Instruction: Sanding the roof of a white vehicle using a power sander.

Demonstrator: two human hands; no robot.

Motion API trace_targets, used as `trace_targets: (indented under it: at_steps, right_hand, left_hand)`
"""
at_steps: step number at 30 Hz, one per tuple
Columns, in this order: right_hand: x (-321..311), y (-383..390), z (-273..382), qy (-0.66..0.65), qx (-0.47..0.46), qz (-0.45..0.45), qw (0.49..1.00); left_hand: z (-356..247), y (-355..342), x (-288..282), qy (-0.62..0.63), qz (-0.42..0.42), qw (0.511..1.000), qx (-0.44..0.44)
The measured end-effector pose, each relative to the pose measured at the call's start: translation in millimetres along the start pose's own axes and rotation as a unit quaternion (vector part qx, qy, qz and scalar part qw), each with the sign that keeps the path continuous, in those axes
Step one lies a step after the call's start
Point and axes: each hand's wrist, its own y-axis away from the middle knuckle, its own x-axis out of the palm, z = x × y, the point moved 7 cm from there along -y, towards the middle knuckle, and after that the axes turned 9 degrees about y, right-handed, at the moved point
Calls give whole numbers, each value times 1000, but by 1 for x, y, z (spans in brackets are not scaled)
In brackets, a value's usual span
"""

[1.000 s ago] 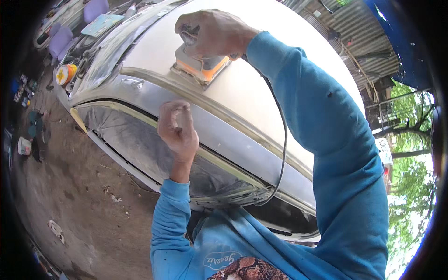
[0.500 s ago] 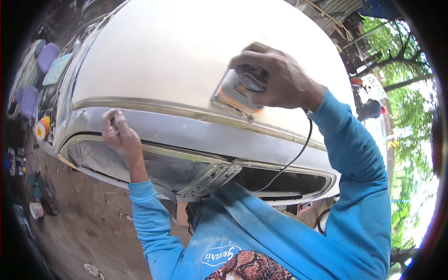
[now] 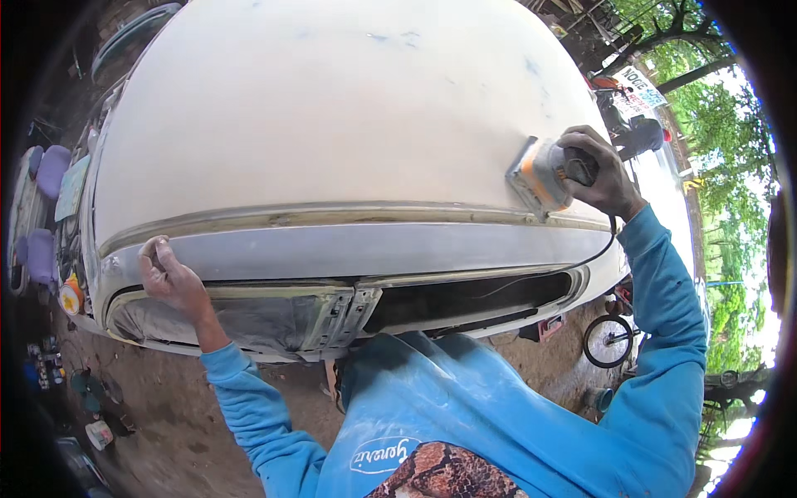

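Note:
My right hand (image 3: 602, 174) grips the top of an electric sheet sander (image 3: 541, 176), grey and orange with a black knob. Its flat pad rests on the pale, dull roof (image 3: 315, 124) of a car, at the right near the side groove. A dark cord (image 3: 594, 257) trails from the sander down past the window opening. By the roof's left front edge, my left hand (image 3: 172, 275) is raised with its dusty fingers curled together; what lies inside them, if anything, is hidden. Between groove and windows runs a grey side rail (image 3: 357, 251).
Clouded sheeting covers the left window (image 3: 224, 319); the right window opening (image 3: 465, 303) is dark. Purple seats (image 3: 54, 170) and an orange round container (image 3: 71, 296) are at far left. A wheel (image 3: 608, 340) stands on the dirt floor (image 3: 191, 415) at right.
My right hand has slid the sander to the right along the roof. My left hand sits lower and further left in view, its fingers still curled. The view has shifted too.

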Motion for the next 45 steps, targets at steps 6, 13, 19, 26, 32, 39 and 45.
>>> trace_targets:
  at_steps: [6,13,19,26,32,39,45]
  right_hand:
    - [2,7,14,22,9,1,1000]
    - [31,-52,112,48,-100,-40,993]
    - [42,-103,162,51,-164,-29,985]
    - [60,-151,180,93,-187,-29,977]
    - [50,-128,147,86,-132,-30,987]
    - [26,-64,85,82,34,-43,995]
    - [37,-57,107,99,93,-63,989]
  left_hand:
    - [4,0,7,-43,33,998,-33]
    - [-8,1,13,-52,52,997,-15]
    - [-10,3,13,0,54,998,-20]
    - [-7,0,13,-49,61,997,-23]
    - [-5,0,12,-63,60,996,-21]
    - [-7,1,13,-77,58,995,-15]
    - [-4,2,14,-81,54,995,-33]
